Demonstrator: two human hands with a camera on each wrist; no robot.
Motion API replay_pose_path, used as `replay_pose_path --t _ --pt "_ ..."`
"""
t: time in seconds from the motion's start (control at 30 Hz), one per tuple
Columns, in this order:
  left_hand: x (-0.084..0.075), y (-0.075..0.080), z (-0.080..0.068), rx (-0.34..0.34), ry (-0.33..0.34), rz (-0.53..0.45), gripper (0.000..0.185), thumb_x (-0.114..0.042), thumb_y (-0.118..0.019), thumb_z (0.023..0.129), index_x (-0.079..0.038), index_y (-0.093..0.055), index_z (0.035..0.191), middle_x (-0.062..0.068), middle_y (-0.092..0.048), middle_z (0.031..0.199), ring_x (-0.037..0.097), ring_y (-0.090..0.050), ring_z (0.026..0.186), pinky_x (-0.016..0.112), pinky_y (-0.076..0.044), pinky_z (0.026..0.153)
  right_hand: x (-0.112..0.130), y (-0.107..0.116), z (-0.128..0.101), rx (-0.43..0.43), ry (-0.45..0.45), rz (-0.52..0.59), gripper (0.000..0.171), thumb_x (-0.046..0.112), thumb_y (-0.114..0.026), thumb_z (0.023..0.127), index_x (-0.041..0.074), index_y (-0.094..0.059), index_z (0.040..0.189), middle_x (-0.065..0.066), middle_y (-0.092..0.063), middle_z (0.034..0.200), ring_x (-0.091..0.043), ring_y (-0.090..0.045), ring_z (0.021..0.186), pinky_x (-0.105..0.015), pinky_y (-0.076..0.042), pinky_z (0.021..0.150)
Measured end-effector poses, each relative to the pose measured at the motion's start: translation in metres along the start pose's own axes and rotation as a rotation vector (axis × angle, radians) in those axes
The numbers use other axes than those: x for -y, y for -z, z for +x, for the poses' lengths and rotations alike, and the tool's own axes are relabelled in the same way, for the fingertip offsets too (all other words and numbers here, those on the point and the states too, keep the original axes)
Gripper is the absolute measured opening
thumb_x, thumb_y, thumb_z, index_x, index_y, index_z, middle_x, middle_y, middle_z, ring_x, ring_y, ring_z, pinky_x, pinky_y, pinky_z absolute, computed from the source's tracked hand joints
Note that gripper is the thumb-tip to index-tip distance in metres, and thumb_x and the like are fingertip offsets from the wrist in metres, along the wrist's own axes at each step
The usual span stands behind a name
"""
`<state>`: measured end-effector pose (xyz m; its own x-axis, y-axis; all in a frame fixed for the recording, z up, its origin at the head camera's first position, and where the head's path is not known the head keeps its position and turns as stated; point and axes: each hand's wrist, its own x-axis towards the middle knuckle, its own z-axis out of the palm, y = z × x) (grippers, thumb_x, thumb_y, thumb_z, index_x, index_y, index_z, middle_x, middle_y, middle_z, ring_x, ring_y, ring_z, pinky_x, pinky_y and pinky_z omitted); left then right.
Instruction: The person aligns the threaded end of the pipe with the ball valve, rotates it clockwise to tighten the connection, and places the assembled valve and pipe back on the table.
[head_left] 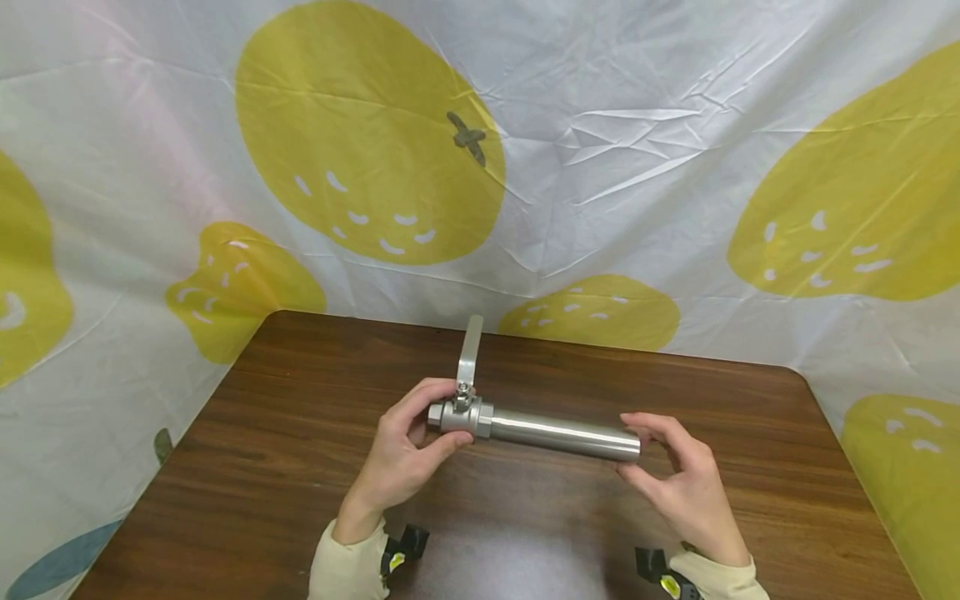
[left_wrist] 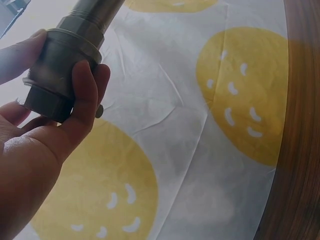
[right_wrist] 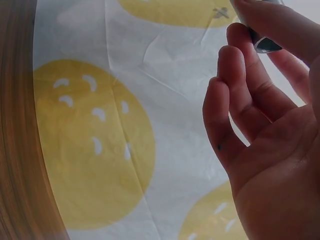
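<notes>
A steel ball valve (head_left: 459, 415) with a flat lever handle (head_left: 470, 350) is joined to a long, smooth steel pipe (head_left: 562, 433). My left hand (head_left: 405, 454) grips the valve body, thumb on the near side and fingers on the far side. In the left wrist view the fingers curl round the valve (left_wrist: 62, 65) near its hexagonal end. At the pipe's free end, my right hand (head_left: 678, 475) pinches the tube between thumb and fingers. The right wrist view shows only the dark open tip of the pipe (right_wrist: 267, 45). The lever points away from me.
A brown wood-grain table (head_left: 300, 417) lies beneath the hands. White cloth (head_left: 600, 167) printed with yellow fruit hangs behind and beside it. A black strap with a small device (head_left: 401, 550) is on the left wrist, and a similar one (head_left: 663, 575) on the right.
</notes>
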<state>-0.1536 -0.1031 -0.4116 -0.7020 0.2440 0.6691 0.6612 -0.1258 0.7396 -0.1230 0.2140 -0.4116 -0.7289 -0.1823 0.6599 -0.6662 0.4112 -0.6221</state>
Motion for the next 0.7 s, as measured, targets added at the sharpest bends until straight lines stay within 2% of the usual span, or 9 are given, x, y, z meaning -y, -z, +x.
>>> replay_pose_path --t 0.23,0.3,0.47,0.53,0.7 --pt "-0.0004 -0.0006 -0.0005 0.003 0.001 -0.009 0.048 0.016 -0.072 0.075 0.009 -0.054 0.119 0.027 -0.055 0.114 0.01 -0.058 0.106 0.019 -0.053 0.086 -0.0021 0.0 0.0 -0.025 0.072 -0.048 0.061 -0.021 -0.081 0.054 0.003 -0.067 0.108 0.004 -0.067 0.099 -0.001 -0.059 0.088 -0.013 -0.046 0.082" --pt "-0.0005 -0.0005 -0.0006 0.004 0.001 -0.01 0.048 0.016 -0.071 0.075 0.009 -0.054 0.119 0.027 -0.055 0.114 0.011 -0.058 0.106 0.019 -0.053 0.086 0.0034 -0.0003 0.0037 -0.027 0.1 -0.025 0.054 -0.017 -0.082 0.058 0.001 -0.067 0.106 0.0 -0.067 0.098 -0.002 -0.059 0.089 -0.013 -0.046 0.082" --pt "-0.0007 -0.0001 -0.0005 0.006 -0.008 -0.012 0.048 0.016 -0.071 0.075 0.009 -0.054 0.119 0.027 -0.056 0.114 0.011 -0.058 0.106 0.02 -0.053 0.086 0.004 -0.002 0.0083 -0.034 0.162 0.065 0.049 -0.017 -0.081 0.057 -0.007 -0.065 0.102 -0.013 -0.065 0.101 -0.008 -0.06 0.097 -0.015 -0.045 0.084" --pt "-0.0007 0.0001 -0.0005 0.007 -0.012 -0.013 0.048 0.017 -0.071 0.075 0.009 -0.054 0.119 0.027 -0.056 0.114 0.011 -0.058 0.106 0.02 -0.053 0.087 -0.0021 -0.0026 0.0065 -0.039 0.174 0.095 0.054 -0.022 -0.08 0.051 -0.008 -0.065 0.102 -0.015 -0.065 0.103 -0.011 -0.06 0.1 -0.015 -0.046 0.084" --pt "-0.0005 0.0007 -0.0005 0.01 -0.009 -0.011 0.048 0.016 -0.071 0.075 0.008 -0.054 0.119 0.027 -0.056 0.114 0.012 -0.058 0.107 0.02 -0.053 0.087 0.004 -0.0033 0.0085 -0.046 0.192 0.161 0.055 -0.026 -0.078 0.051 -0.012 -0.064 0.102 -0.017 -0.064 0.105 -0.012 -0.06 0.1 -0.014 -0.046 0.084"
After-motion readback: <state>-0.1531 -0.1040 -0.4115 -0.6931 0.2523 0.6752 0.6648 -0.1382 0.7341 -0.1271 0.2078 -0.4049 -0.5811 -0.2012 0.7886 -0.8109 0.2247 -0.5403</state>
